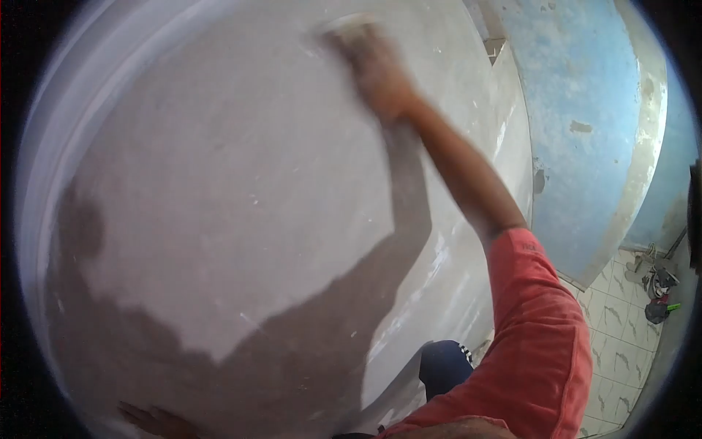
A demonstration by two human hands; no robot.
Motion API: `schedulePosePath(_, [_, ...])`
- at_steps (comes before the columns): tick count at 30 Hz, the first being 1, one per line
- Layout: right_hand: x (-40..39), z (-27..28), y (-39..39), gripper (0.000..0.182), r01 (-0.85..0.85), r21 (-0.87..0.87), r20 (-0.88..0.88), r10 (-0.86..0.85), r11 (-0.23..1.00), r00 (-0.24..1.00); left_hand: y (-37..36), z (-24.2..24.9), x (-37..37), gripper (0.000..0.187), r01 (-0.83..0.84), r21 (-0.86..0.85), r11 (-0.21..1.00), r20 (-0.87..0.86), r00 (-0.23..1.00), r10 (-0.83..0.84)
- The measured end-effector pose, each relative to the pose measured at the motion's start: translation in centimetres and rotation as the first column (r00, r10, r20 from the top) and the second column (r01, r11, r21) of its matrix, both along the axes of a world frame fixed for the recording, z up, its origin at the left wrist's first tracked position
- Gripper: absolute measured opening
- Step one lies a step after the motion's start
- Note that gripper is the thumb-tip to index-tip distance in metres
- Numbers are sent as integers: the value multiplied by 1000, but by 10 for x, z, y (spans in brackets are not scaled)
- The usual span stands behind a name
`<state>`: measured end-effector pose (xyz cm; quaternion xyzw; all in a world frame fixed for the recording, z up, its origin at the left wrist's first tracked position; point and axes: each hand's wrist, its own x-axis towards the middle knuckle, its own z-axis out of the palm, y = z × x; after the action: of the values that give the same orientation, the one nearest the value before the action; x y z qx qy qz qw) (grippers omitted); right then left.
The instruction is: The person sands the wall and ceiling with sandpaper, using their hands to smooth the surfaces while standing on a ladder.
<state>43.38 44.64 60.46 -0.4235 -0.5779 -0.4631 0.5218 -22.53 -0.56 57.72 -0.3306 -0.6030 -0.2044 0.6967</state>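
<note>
My right arm reaches up across a grey plastered wall (292, 146). At its end my right hand (376, 77) is smeared by motion and is closed on a pale flat pad (355, 28) held against the wall's upper part. Blur hides the pad's exact kind. Low at the left, my left hand (157, 420) lies flat against the same wall, fingers stretched out, holding nothing. Small white flecks and scuffs mark the plaster, and my shadow falls across it.
A blue wall (585, 139) with patched spots meets the grey one at the right. Below lies a white tiled floor (610, 322). Several dark items (660, 293) sit on it by the far right wall. A pale moulded edge (80, 95) borders the left side.
</note>
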Motion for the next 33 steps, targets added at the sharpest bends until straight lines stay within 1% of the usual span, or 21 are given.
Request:
schedulePosePath(1, [-8,-3,-13,44,-1,-3,1,1,1000,1000,0,-2,-1,64,6,0,1000,5,1000,-6])
schedulePosePath(3, [-18,-2,-26,49,-430,42,-184,430,902,884,2,2,0,67,22,8,1000,19,1000,-22])
schedulePosePath(5, [18,18,-20,49,-779,290,-238,831,555,503,3,-1,0,71,48,17,999,52,997,-49])
schedulePosePath(7, [146,-23,110,44,-822,156,-820,536,548,202,1,0,7,72,67,20,998,53,996,-68])
schedulePosePath(8, [155,-29,106,43,-609,114,-864,381,785,329,-1,-1,10,72,71,16,997,42,997,-72])
schedulePosePath(10, [54,-9,14,44,-583,253,-742,541,772,394,5,-5,15,71,101,14,995,36,994,-101])
schedulePosePath(11, [2,-16,-6,47,-643,286,-557,669,711,492,8,-5,15,70,134,40,990,47,990,-136])
schedulePosePath(13, [-122,-67,-102,61,-415,-101,-147,399,904,905,10,-6,4,62,166,44,985,-2,986,-166])
schedulePosePath(14, [-166,-93,-168,70,-498,-371,30,546,784,837,9,-10,-3,57,158,20,987,-61,986,-157])
schedulePosePath(15, [-199,-115,-218,72,-659,-488,81,781,573,620,12,-20,2,64,243,-3,970,-20,970,-243])
schedulePosePath(17, [-250,-178,-260,65,-686,-620,198,922,381,333,9,-44,-21,76,317,-172,933,135,946,-296])
schedulePosePath(18, [-264,-191,-283,61,-655,-703,239,959,278,151,11,-58,55,83,719,128,684,595,496,-633])
schedulePosePath(20, [-263,-199,-334,51,-544,-710,-422,889,-447,-180,-16,-82,99,90,851,-111,513,437,505,-744])
schedulePosePath(21, [-258,-209,-356,44,-473,-533,-707,677,-701,-206,-40,-95,128,93,989,-39,142,791,118,-600])
schedulePosePath(22, [-256,-213,-368,39,-398,-307,-906,394,-864,-155,-51,-103,152,97,950,234,-207,926,-283,-250])
schedulePosePath(24, [-264,-212,-391,41,-379,-202,-883,335,-903,-329,-51,-161,166,95,850,437,-293,882,-469,-46])
schedulePosePath(25, [-270,-217,-393,41,-309,-225,-890,324,-924,-320,-49,-189,173,94,788,535,-306,836,-545,60])
schedulePosePath(26, [-280,-222,-390,42,-357,-307,-861,417,-882,-291,-45,-214,169,92,825,459,-329,883,-465,66])
schedulePosePath(27, [-289,-221,-389,44,-416,-385,-815,515,-824,-265,-54,-210,177,92,831,464,-307,877,-480,29])
schedulePosePath(30, [-298,-208,-398,44,-502,-364,-845,505,-784,-176,-74,-200,208,109,714,628,-310,751,-660,1])
schedulePosePath(33, [-309,-206,-400,42,-511,-354,-886,455,-783,-84,-83,-196,220,95,741,604,-292,704,-669,-239])
